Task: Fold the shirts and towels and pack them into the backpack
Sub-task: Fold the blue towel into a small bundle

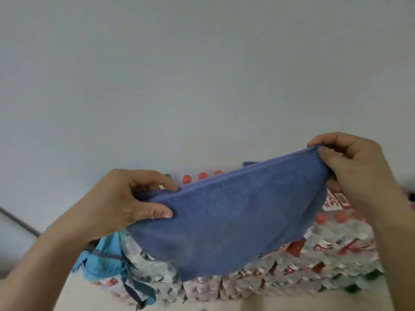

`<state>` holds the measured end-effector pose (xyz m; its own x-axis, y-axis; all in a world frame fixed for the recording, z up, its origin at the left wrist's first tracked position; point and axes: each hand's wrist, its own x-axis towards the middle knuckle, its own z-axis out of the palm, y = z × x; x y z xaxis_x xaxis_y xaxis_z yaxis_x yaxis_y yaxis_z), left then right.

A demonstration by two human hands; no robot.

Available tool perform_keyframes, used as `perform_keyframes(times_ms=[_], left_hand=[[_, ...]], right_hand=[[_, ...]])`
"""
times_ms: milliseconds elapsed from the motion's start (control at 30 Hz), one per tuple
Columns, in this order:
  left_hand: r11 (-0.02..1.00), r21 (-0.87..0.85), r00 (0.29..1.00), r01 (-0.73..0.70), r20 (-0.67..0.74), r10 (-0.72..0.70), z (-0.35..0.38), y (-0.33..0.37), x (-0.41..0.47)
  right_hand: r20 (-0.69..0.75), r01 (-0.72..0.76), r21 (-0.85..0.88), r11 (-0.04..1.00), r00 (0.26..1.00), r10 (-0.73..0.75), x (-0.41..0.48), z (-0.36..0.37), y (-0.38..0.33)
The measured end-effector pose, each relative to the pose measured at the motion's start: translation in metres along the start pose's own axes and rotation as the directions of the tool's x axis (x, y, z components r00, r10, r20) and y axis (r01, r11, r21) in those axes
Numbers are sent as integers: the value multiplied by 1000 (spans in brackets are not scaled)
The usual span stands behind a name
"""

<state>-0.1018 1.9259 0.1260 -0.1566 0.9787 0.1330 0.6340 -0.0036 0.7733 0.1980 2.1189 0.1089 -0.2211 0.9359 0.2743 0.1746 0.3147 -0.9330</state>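
Head view: both hands, left and right, pinch the blue towel stretched between them by its top edge.

A plain pale wall fills the view — packs of red-capped water bottles stacked against it, beige surface below.

soft even light, no glare; motion blur smears the lower edge, wide-angle bending.

open air above the towel, only bare wall behind it; lower down, stacked bottle packs block the way, with the backpack crowding their left end.
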Motion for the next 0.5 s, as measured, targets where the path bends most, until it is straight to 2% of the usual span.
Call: perform_keyframes(times_ms=[67, 167, 267, 367, 500], left_hand=[[999, 41, 998, 28, 61, -30, 2, 4, 2], [997, 18, 993, 75, 89, -76, 13, -12, 18], [988, 119, 994, 99, 37, -104, 36, -57, 48], [966, 178, 982, 188, -24, -187, 64, -112, 81], [941, 163, 955, 296, -84, -285, 82, -149, 110]], right_hand=[[-1, -16, 0, 1000, 1000, 16, -3, -15, 2], [-9, -54, -92, 994, 999, 53, 3, -16, 25], [-7, -166, -131, 977, 986, 167, 14, 1, 71], [-16, -258, -185, 948, 966, 260, 24, 21, 120], [-26, -285, -287, 915, 957, 290, 44, 43, 156]])
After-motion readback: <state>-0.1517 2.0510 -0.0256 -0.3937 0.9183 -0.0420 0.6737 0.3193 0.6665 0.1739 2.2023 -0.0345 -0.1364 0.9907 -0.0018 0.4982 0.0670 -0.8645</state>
